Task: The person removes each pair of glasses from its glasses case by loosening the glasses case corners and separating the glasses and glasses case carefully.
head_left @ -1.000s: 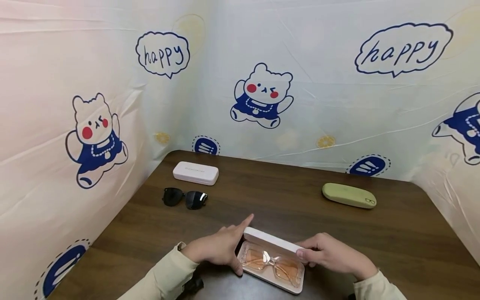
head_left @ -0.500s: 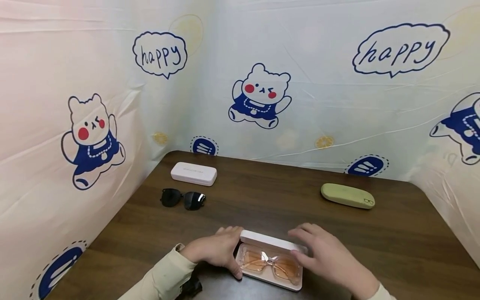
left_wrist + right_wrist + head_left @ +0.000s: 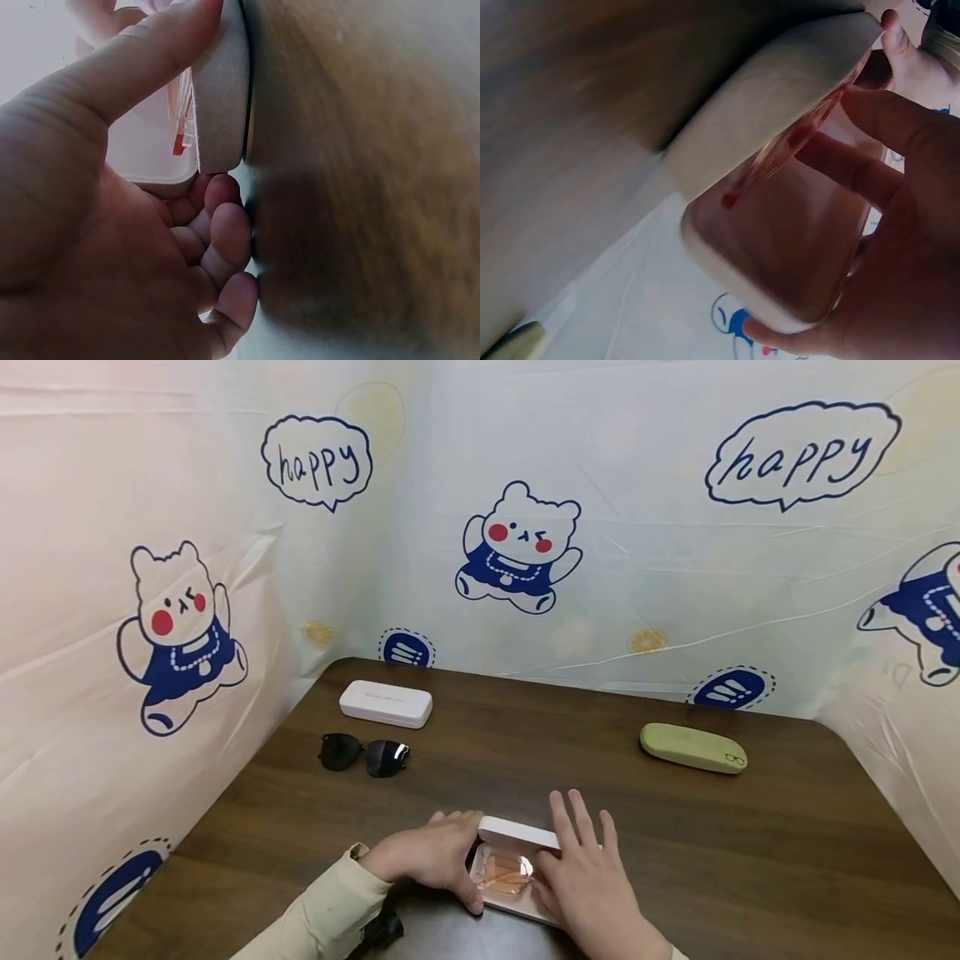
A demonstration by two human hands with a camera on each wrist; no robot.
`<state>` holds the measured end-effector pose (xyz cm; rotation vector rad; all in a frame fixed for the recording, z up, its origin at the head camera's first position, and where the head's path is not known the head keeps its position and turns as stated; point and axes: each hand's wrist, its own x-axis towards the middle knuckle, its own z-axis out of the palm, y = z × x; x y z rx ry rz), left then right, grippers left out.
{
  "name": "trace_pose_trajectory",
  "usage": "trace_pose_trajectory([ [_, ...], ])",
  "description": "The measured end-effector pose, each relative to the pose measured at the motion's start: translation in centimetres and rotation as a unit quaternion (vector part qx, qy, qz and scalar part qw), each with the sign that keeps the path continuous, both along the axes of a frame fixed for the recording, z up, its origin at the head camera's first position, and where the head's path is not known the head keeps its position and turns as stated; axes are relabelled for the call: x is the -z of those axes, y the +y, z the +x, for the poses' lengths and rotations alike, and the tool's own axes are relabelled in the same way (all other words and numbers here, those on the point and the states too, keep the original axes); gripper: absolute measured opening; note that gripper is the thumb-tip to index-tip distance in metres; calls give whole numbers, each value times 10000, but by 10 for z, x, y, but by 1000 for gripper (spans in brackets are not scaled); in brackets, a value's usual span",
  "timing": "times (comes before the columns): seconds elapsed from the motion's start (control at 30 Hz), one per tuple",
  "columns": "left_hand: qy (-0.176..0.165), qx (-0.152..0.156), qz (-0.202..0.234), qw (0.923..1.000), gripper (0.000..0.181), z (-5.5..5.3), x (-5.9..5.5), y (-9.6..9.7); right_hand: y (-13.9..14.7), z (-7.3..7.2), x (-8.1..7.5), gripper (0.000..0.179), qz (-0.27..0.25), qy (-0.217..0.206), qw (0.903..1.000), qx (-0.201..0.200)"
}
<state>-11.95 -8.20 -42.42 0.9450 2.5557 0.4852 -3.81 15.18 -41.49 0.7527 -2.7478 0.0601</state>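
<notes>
A white glasses case (image 3: 517, 832) stands open near the table's front, its lid raised at the back. Inside lie glasses (image 3: 504, 872) with clear frames and orange-tinted lenses. My left hand (image 3: 431, 856) grips the case's left end, thumb at the front corner and fingers curled behind, as the left wrist view shows. My right hand (image 3: 592, 885) reaches into the case from the right. Its thumb and index finger pinch the glasses (image 3: 802, 135) near the middle, while the other fingers stretch up past the lid. The right half of the glasses is hidden behind this hand in the head view.
Black sunglasses (image 3: 364, 755) lie at the left of the brown table (image 3: 480, 743). Behind them is a closed white glasses case (image 3: 386, 703). A green glasses case (image 3: 693, 748) lies at the back right. Printed cloth (image 3: 637, 527) hangs around the table's back and sides.
My right hand has let go of the lid's right end and moved left into the case, onto the glasses. My left hand's index finger has come down; the hand still holds the case's left end.
</notes>
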Motion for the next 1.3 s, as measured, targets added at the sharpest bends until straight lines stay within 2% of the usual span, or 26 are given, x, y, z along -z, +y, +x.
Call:
trace_pose_trajectory([
  [0.37,8,9,-1,10000,79,-2,-2,0,-11,-4,-1,7,113,219,9997,15],
  [0.57,10,94,16,10000,78,-3,-2,1,-7,-3,-6,11,-220,38,9996,-170],
  [0.87,102,138,95,9998,77,-1,-3,0,2,2,-27,16,-715,-278,9967,-253],
  [1.13,193,135,116,9997,76,0,-4,-4,7,3,-48,14,-982,240,9928,-635],
  [1.3,188,159,57,9997,74,-1,-2,-3,15,-1,-60,24,-1268,202,9901,-561],
])
